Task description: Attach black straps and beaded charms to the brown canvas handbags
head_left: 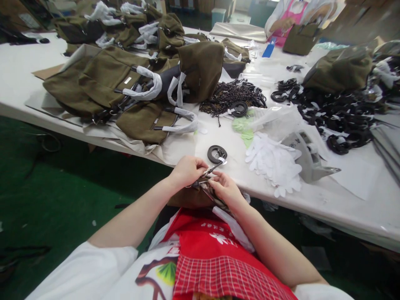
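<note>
An olive-green handbag (pixel 184 198) rests on my lap against the table edge, with a metal zipper (pixel 200 182) showing at its top. My left hand (pixel 189 171) is closed in a pinch on the end of a thin dark strap (pixel 215 167), close to a small metal fitting. My right hand (pixel 228 189) pinches the bag's upper edge by the zipper; its fingertips partly hide what lies between them. Just beyond my hands, the rest of the strap lies in a coil (pixel 216 154) on the table, a white tag beside it.
Several olive bags (pixel 103 79) with wrapped handles fill the left of the table (pixel 18 91). Braided dark cords (pixel 233 96), white cut-out pieces (pixel 273 160), a grey tape dispenser (pixel 308 156) and coiled black straps (pixel 340 114) lie rightward. Across the table, a person in a pink apron (pixel 289 21) handles a bag.
</note>
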Demonstrator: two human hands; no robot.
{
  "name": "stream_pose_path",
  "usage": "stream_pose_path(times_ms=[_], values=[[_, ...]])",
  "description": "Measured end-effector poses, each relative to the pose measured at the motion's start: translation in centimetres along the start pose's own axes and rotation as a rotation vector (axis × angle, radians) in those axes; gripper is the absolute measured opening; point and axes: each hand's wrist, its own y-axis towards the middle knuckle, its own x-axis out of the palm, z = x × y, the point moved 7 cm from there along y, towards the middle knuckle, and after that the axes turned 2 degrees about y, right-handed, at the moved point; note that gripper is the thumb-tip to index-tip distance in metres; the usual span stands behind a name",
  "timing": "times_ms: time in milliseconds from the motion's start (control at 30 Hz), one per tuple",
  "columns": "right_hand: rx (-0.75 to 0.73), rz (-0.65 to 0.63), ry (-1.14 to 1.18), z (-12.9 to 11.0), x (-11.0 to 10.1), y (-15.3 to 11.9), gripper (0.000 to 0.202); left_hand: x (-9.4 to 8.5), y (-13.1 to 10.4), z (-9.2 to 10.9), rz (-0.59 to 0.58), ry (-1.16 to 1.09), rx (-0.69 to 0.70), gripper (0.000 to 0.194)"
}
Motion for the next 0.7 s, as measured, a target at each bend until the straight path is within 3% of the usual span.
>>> stream_pose_path(times_ms=[67, 133, 233, 333, 433, 500, 567, 633, 700], values=[[-0.107, 0.063, -0.007, -1.0, -0.6, -0.9, 0.052, -0.5, -0.3, 0.2, 0.071, -0.016, 0.010, 0.019], [-0.131, 0.055, -0.010, -1.6, -0.7, -1.5, 0.046, -0.7, -0.6, 0.6, 0.115, -0.112, 0.007, 0.020], [-0.123, 0.026, -0.020, -2.1, -0.6, -1.4, 0.039, -0.6, -1.4, 1.9, 0.107, -0.240, 0.036, 0.021], [-0.177, -0.003, -0.095, -2.8, -0.3, -0.9, 0.033, -0.6, -2.4, 4.0, 0.091, -0.233, 0.128, 0.017], [-0.207, 0.010, -0.209, -3.2, -0.2, -0.6, 0.023, -0.7, -3.0, 4.7, 0.125, -0.248, 0.148, 0.023], [-0.191, 0.058, -0.206, -3.1, -0.5, -0.6, 0.026, -0.1, -3.0, 4.3, 0.079, -0.280, 0.113, 0.030], [-0.181, 0.106, -0.131, -3.0, -0.9, -0.7, 0.027, 1.1, -2.8, 4.0, -0.057, -0.262, 0.102, 0.029], [-0.185, 0.126, -0.043, -2.9, -1.1, -0.7, 0.028, 2.0, -2.7, 3.9, -0.154, -0.216, 0.137, 0.019], [-0.147, 0.114, 0.028, -2.8, -1.2, -0.7, 0.029, 2.1, -2.5, 3.8, -0.149, -0.209, 0.169, 0.012]])
